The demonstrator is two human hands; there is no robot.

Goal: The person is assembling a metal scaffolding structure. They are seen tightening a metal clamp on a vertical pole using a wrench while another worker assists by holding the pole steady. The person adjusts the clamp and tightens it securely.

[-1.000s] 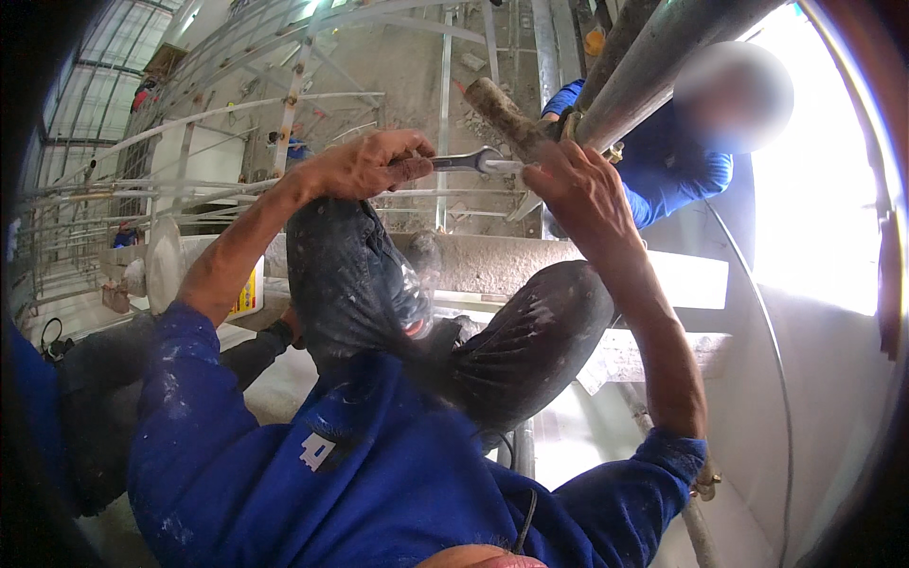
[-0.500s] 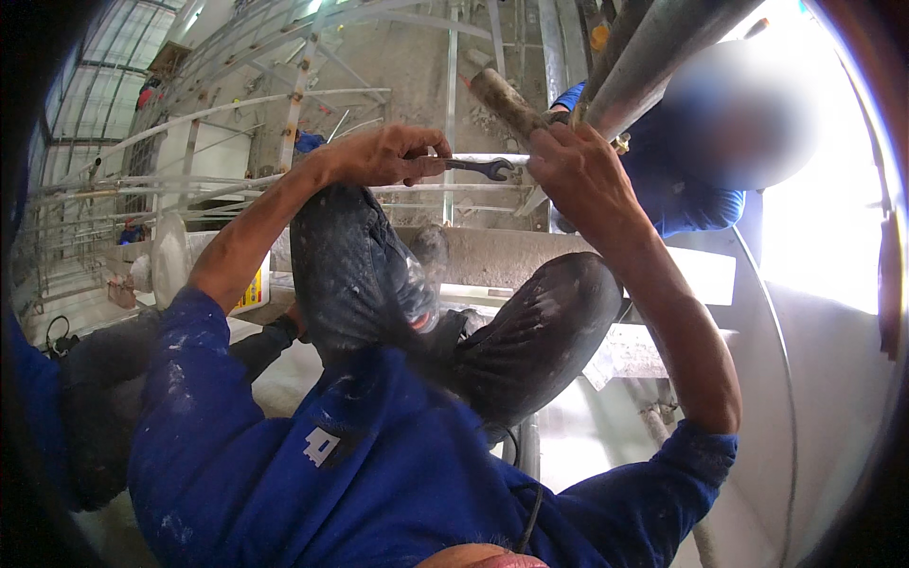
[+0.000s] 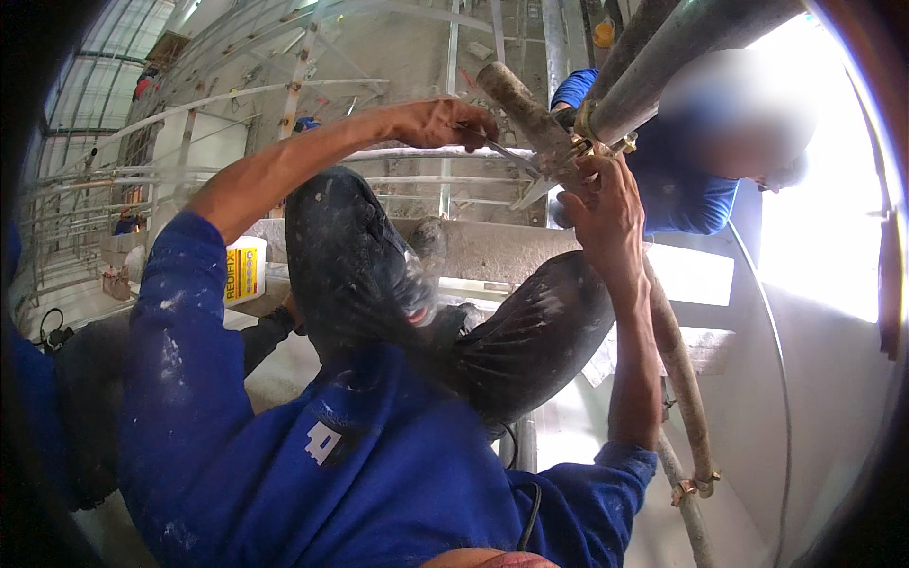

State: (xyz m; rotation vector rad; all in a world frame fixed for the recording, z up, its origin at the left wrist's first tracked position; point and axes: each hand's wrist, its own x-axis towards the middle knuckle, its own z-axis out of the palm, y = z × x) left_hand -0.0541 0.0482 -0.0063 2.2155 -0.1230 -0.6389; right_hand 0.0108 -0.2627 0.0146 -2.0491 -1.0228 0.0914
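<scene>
My left hand (image 3: 443, 123) is closed around a metal open-ended spanner (image 3: 511, 154), whose jaw end points toward a stubby, dirt-covered scaffold tube (image 3: 516, 99). Whether the jaw touches anything is hard to make out. My right hand (image 3: 606, 210) has its fingers bent around a scaffold clamp (image 3: 585, 150) where that tube meets thicker grey tubes (image 3: 663, 71). Part of the clamp is hidden by the fingers. Below both hands are my bent knees in dusty dark trousers (image 3: 341, 260).
Close on the far right, a co-worker in a blue top (image 3: 696, 204) sits by the tubes. A yellow-and-white container (image 3: 246, 270) stands at left beside another person's dark-clothed arm (image 3: 260, 336). A long tube (image 3: 677, 360) with a clamp runs down at right. Scaffold rails (image 3: 237, 99) stretch beyond.
My left hand has moved right and slightly up, bringing the spanner to the clamp. My right hand has shifted down and right, its elbow drawn inward. The container at left is more exposed.
</scene>
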